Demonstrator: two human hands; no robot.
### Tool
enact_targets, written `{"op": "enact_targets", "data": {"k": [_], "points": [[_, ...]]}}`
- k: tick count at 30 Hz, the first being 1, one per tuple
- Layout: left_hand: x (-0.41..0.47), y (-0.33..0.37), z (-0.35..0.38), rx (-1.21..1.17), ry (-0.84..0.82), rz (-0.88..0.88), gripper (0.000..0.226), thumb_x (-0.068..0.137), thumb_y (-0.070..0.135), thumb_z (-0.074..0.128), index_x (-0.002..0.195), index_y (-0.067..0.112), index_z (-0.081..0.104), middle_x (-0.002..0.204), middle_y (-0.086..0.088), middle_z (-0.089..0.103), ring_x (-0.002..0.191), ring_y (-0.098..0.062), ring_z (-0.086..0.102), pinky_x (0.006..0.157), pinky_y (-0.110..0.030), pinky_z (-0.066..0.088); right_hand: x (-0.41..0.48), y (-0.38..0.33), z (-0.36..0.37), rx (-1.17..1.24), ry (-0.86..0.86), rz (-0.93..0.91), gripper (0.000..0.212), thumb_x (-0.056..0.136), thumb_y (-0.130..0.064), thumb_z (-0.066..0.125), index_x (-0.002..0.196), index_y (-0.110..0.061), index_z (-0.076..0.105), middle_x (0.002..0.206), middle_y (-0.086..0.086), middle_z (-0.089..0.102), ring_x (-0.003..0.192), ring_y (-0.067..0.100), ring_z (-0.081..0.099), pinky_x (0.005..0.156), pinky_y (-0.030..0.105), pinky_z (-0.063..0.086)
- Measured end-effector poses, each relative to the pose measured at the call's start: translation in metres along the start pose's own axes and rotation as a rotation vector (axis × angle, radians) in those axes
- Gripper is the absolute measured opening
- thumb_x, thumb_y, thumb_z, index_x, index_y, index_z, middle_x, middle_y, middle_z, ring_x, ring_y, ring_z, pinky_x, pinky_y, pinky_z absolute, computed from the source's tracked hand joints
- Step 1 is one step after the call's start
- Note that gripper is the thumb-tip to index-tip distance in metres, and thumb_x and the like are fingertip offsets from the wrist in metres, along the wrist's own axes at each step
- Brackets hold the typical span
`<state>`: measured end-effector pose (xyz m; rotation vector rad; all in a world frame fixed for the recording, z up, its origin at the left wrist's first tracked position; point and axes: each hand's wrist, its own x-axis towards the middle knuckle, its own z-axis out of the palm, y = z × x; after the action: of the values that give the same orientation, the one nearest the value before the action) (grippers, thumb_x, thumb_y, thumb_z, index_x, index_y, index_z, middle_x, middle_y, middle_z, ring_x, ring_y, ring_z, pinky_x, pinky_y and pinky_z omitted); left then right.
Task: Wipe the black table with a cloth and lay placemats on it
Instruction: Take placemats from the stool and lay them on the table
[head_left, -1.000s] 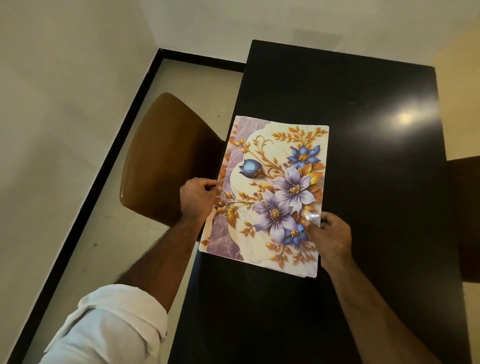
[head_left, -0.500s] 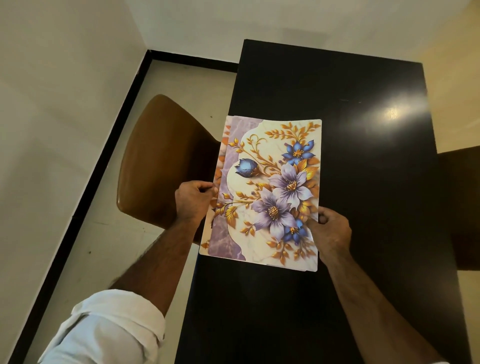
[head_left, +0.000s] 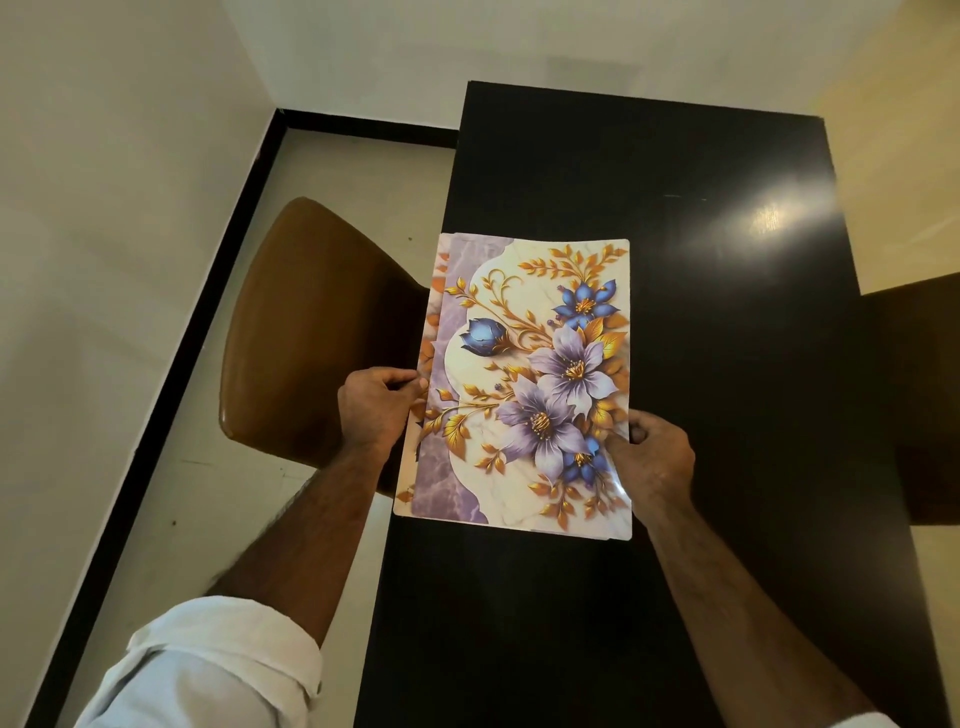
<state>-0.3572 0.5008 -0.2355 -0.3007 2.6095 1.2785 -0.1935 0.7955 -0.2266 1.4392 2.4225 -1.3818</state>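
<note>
I hold a stack of glossy floral placemats (head_left: 524, 384), cream with purple and blue flowers and gold leaves, over the left side of the black table (head_left: 675, 208). A second mat's edge peeks out along the left side under the top one. My left hand (head_left: 376, 408) pinches the stack's left edge, out past the table's left side. On the right edge, near the lower corner, my right hand (head_left: 657, 462) grips with the thumb on top. No cloth is in view.
A brown leather chair (head_left: 306, 332) stands tucked against the table's left side, partly under the mats. Another dark brown chair (head_left: 914, 395) sits at the right side. A black skirting line (head_left: 171, 364) runs along the floor by the left wall.
The placemats and both hands have stayed in nearly the same grip. The stack has shifted slightly farther along the table and sits squarer to its edge.
</note>
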Motion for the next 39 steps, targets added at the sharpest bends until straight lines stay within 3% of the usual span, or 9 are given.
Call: {"op": "enact_targets", "data": {"k": [6,11,15,20,23,26,30,34,39], "points": [[0.003,0.0,0.001,-0.014,-0.003,-0.036,0.026,0.093,0.027,0.09,0.117,0.015,0.087,0.107,0.0,0.085,0.091,-0.013,0.08,0.087,-0.045,0.07,-0.003,-0.002,0.0,0.023,-0.005,-0.005,0.022,0.093,-0.02,0.089,0.114,-0.023,0.084,0.084,-0.02,0.074,0.082,0.002,0.073,0.065,0.02,0.05],[0.004,-0.001,0.005,-0.032,0.018,-0.07,0.027,0.092,0.028,0.092,0.115,0.017,0.086,0.098,0.006,0.081,0.088,-0.012,0.08,0.084,-0.044,0.07,-0.005,0.006,-0.019,0.226,-0.031,0.077,0.033,0.089,-0.019,0.093,0.12,-0.027,0.085,0.102,-0.005,0.084,0.096,0.018,0.082,0.089,0.047,0.068],[-0.001,0.005,0.006,-0.039,0.095,-0.088,0.039,0.09,0.029,0.094,0.124,0.013,0.083,0.101,0.002,0.081,0.089,-0.012,0.077,0.078,-0.036,0.067,-0.012,0.02,-0.054,0.539,-0.032,0.184,0.024,0.093,-0.004,0.084,0.104,-0.026,0.085,0.098,0.0,0.087,0.092,0.022,0.086,0.093,0.052,0.069],[-0.045,0.033,0.014,-0.247,-0.101,-0.113,0.033,0.099,0.051,0.08,0.114,0.022,0.086,0.099,0.001,0.085,0.084,-0.016,0.081,0.066,-0.034,0.064,-0.012,0.051,-0.119,0.771,-0.044,0.283,0.016,0.099,-0.004,0.077,0.105,-0.016,0.086,0.109,0.012,0.086,0.094,0.027,0.085,0.073,0.044,0.072],[-0.093,0.063,0.043,-0.516,-0.42,-0.188,0.047,0.091,0.057,0.08,0.106,0.013,0.087,0.102,-0.013,0.085,0.08,-0.025,0.081,0.064,-0.035,0.064,-0.009,0.078,-0.16,0.729,-0.053,0.284,0.022,0.1,-0.009,0.076,0.095,-0.026,0.089,0.11,0.007,0.086,0.096,0.025,0.085,0.077,0.045,0.071],[-0.136,0.083,0.082,-0.596,-0.516,-0.146,0.03,0.097,0.04,0.083,0.103,0.012,0.089,0.102,-0.017,0.085,0.08,-0.026,0.079,0.067,-0.033,0.064,-0.003,0.105,-0.195,0.67,-0.05,0.283,0.024,0.1,-0.011,0.077,0.095,-0.031,0.089,0.11,0.007,0.086,0.102,0.03,0.084,0.087,0.049,0.068],[-0.177,0.105,0.132,-0.626,-0.533,-0.166,0.018,0.087,0.03,0.091,0.101,0.019,0.091,0.102,-0.013,0.086,0.087,-0.023,0.081,0.071,-0.032,0.065,0.005,0.133,-0.233,0.648,-0.037,0.242,0.02,0.099,-0.006,0.077,0.098,-0.023,0.088,0.106,0.009,0.086,0.092,0.027,0.086,0.067,0.04,0.071],[-0.196,0.119,0.184,-0.449,-0.465,-0.172,0.009,0.094,0.019,0.09,0.091,0.028,0.09,0.094,-0.004,0.086,0.084,-0.017,0.082,0.07,-0.027,0.063,0.029,0.154,-0.266,0.62,0.039,0.206,0.026,0.099,0.002,0.076,0.124,-0.004,0.08,0.114,0.02,0.083,0.114,0.045,0.079,0.102,0.061,0.063],[-0.2,0.14,0.242,-0.236,-0.363,-0.118,0.004,0.098,0.025,0.086,0.096,0.029,0.087,0.093,0.008,0.085,0.094,-0.015,0.082,0.08,-0.033,0.067,0.079,0.164,-0.3,0.397,0.063,0.097,0.018,0.096,-0.003,0.084,0.111,-0.013,0.083,0.103,0.009,0.085,0.101,0.034,0.084,0.093,0.059,0.068]]}}
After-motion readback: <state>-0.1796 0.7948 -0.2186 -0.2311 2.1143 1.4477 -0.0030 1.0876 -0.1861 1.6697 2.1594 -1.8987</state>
